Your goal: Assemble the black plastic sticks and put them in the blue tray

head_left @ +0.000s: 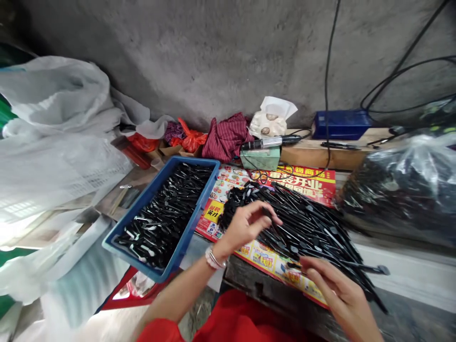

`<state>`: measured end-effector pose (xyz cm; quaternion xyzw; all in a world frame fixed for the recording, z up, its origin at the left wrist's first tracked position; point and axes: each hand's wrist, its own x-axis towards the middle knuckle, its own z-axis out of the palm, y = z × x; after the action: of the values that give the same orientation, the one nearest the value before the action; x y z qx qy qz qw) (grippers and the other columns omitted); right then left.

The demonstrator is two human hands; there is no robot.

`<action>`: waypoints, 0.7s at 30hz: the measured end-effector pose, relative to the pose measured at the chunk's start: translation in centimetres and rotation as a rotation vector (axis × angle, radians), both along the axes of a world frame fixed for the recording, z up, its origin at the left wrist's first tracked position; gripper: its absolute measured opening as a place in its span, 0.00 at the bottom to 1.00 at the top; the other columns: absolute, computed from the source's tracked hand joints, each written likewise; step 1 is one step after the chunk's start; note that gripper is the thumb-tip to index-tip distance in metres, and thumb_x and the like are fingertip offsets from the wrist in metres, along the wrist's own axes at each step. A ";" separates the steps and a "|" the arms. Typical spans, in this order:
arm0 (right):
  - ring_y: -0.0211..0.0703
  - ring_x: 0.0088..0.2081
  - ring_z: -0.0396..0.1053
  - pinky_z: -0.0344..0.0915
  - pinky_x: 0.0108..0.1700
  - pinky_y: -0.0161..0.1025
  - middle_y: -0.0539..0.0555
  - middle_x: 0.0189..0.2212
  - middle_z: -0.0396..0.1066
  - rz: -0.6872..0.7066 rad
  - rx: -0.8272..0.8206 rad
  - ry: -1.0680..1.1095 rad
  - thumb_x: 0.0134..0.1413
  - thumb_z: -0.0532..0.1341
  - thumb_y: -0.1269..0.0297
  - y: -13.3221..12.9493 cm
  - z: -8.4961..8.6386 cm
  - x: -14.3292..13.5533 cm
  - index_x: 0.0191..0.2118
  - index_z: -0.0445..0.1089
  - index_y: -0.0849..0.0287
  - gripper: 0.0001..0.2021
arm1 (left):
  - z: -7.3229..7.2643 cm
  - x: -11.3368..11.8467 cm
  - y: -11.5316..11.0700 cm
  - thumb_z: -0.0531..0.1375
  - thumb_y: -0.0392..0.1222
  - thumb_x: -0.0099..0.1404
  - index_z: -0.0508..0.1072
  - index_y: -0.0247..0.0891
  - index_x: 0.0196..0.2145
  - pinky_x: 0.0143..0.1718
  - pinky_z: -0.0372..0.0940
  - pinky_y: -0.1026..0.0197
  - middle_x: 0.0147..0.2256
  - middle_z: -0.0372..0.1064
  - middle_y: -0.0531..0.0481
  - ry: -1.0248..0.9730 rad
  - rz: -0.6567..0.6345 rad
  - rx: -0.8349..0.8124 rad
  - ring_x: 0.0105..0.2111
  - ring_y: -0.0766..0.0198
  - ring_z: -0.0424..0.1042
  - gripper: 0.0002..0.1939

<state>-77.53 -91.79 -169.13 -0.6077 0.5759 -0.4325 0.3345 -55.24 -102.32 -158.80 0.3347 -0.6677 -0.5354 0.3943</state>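
My left hand (247, 225) is bent over the pile, thumb and fingers closed on the dark end of a thin black rod (268, 213). Lower to the right, my right hand (337, 285) pinches a small black tip (294, 264) between thumb and fingers. Whether both hands grip one and the same rod I cannot tell. Beneath them spreads a heap of long black rods (317, 228), some with flat rounded ends, lying on printed red and yellow paper (213, 213). A blue tray (166, 273) on the left is filled with similar short black pieces (167, 209).
Behind the heap, a pen-shaped power tool (272, 141) rests on a pale green box (261, 159). Clear plastic bags with dark pieces (399, 185) stand at right. White sacks (57, 142) crowd the left. A black cable (327, 80) hangs before the grey wall.
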 end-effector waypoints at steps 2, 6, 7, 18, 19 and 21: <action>0.46 0.41 0.76 0.74 0.41 0.33 0.55 0.42 0.77 -0.021 -0.005 0.012 0.56 0.60 0.52 0.3 -0.1 -0.7 0.42 0.77 0.53 0.15 | 2.1 2.3 -2.5 0.54 0.42 0.68 0.70 0.37 0.40 0.43 0.68 0.60 0.36 0.75 0.46 -0.153 0.129 -0.207 0.38 0.61 0.74 0.08; 0.46 0.39 0.77 0.75 0.39 0.33 0.54 0.40 0.78 -0.076 -0.022 0.047 0.55 0.60 0.50 1.3 -1.1 -2.6 0.41 0.78 0.52 0.15 | 4.6 8.0 -9.5 0.53 0.38 0.67 0.72 0.37 0.46 0.50 0.63 0.61 0.43 0.74 0.46 -0.798 0.407 -0.620 0.43 0.60 0.73 0.12; 0.46 0.39 0.77 0.75 0.38 0.33 0.53 0.40 0.78 -0.100 -0.028 0.057 0.55 0.60 0.50 1.7 -1.5 -3.2 0.41 0.78 0.52 0.15 | 4.7 9.4 -11.4 0.52 0.39 0.68 0.71 0.38 0.49 0.51 0.61 0.61 0.46 0.74 0.46 -0.998 0.456 -0.641 0.46 0.59 0.71 0.15; 0.50 0.46 0.73 0.72 0.46 0.45 0.57 0.46 0.75 -0.371 -0.040 0.259 0.60 0.56 0.55 5.1 -2.5 -8.6 0.46 0.73 0.55 0.15 | 1.9 15.8 -20.7 0.52 0.40 0.65 0.72 0.36 0.52 0.39 0.63 0.62 0.46 0.76 0.43 -1.547 0.381 -0.478 0.42 0.52 0.74 0.20; 0.50 0.47 0.73 0.71 0.48 0.46 0.57 0.46 0.74 -0.391 -0.051 0.287 0.61 0.55 0.57 5.0 -2.5 -9.0 0.47 0.73 0.55 0.15 | 1.6 16.1 -21.2 0.52 0.40 0.64 0.72 0.36 0.52 0.39 0.63 0.63 0.45 0.76 0.44 -1.554 0.373 -0.474 0.41 0.53 0.74 0.20; 0.50 0.49 0.71 0.68 0.52 0.48 0.58 0.49 0.73 -0.423 -0.072 0.343 0.62 0.54 0.60 4.3 -2.6 -9.6 0.50 0.71 0.57 0.15 | 1.1 16.7 -22.2 0.51 0.42 0.65 0.70 0.39 0.54 0.39 0.62 0.65 0.43 0.77 0.48 -1.584 0.351 -0.472 0.40 0.55 0.74 0.21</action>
<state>-87.17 -87.49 -171.76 -0.5498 0.7226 -0.4037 0.1122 -38.55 -124.56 -157.74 0.6189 -0.7796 0.0798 -0.0533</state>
